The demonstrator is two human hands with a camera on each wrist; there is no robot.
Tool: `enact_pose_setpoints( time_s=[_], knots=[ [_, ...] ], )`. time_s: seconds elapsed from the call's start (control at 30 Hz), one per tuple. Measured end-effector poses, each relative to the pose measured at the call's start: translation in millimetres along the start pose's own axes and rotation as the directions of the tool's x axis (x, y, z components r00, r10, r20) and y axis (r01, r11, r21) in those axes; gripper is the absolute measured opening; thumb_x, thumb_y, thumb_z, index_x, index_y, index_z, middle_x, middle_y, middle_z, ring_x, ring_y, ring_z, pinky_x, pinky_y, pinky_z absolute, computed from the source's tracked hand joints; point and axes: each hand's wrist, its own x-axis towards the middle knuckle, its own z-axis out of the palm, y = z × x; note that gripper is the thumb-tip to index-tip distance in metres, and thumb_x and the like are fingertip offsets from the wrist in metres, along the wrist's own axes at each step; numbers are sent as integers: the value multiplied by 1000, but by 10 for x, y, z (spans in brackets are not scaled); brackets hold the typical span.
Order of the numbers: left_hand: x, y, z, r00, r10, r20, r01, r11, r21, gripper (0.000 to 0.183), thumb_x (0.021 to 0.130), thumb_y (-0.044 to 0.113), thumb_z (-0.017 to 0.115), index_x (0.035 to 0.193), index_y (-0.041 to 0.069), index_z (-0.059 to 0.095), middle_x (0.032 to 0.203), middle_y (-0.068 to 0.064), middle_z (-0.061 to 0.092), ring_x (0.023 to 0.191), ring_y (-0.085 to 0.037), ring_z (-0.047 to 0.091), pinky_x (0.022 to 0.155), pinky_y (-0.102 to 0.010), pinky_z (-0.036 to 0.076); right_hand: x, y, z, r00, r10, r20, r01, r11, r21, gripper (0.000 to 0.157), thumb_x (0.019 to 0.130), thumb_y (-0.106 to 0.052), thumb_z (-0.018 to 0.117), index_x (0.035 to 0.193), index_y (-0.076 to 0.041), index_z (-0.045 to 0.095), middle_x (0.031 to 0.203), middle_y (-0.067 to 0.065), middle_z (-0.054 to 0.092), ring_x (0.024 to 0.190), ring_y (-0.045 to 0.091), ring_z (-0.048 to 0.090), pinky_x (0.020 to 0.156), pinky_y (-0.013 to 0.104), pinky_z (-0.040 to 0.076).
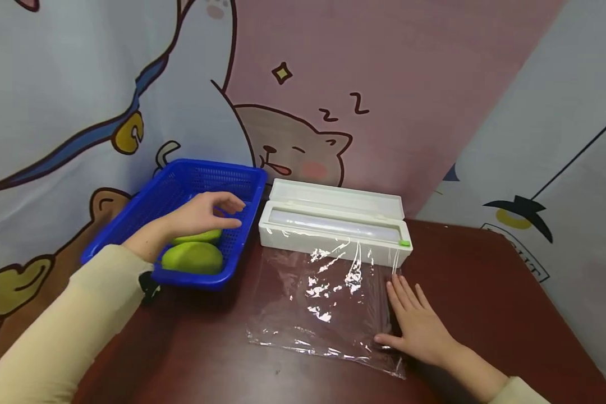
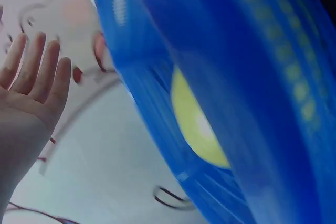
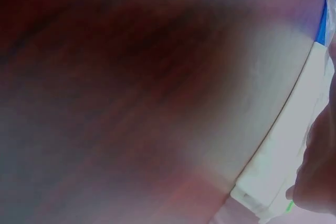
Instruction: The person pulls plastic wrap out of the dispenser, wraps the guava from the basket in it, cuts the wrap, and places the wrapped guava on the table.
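My left hand [image 1: 202, 213] hovers over the blue plastic basket [image 1: 249, 235], thumb and fingers apart with nothing between them. Two green mangoes lie in the basket below it; the nearer mango [image 1: 193, 258] is in fuller view. In the left wrist view the left hand [image 2: 34, 87] has its fingers extended, and one mango [image 2: 194, 124] shows behind the basket wall. Flat on the right edge of a clear sheet of cling film [image 1: 303, 314] rests my right hand [image 1: 424, 325], fingers spread. The film runs out of a white cling film dispenser [image 1: 293, 238], whose lid stands up.
A film roll [image 1: 333, 224] lies inside the dispenser, with a green slider [image 1: 405, 243] at its right end. Behind the dark red table [image 1: 207, 348] hangs a cartoon-printed cloth [image 1: 409, 84]. The basket stands just left of the dispenser.
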Motion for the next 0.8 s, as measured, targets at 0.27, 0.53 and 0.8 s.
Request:
enact_pose_setpoints(
  time_s=[0.27,0.53,0.8],
  knots=[
    [1,-505,-248,981,-193,-23,194,976,96,50,86,25,66,127,1,52,129,-21,54,121,-37,49,101,-50,40,-82,-70,59,993,-54,-105,53,998,-19,109,72,-68,61,144,5,26,149,26,29,147,21,-4,114,28,-18],
    [11,-720,-298,941,-337,44,330,937,119,58,86,25,64,132,-6,45,134,-29,47,125,-42,43,103,-51,38,-239,-60,47,990,-66,-125,62,998,-32,114,69,-66,64,149,-1,16,154,19,19,145,12,-12,115,28,-15],
    [-54,-717,-386,834,-507,218,471,860,196,70,90,27,57,142,-8,27,147,-31,24,134,-46,27,109,-54,30,-189,-75,83,984,-96,-148,97,995,-6,110,69,-63,67,148,-2,20,152,19,26,144,8,-12,114,24,-16]
  ],
)
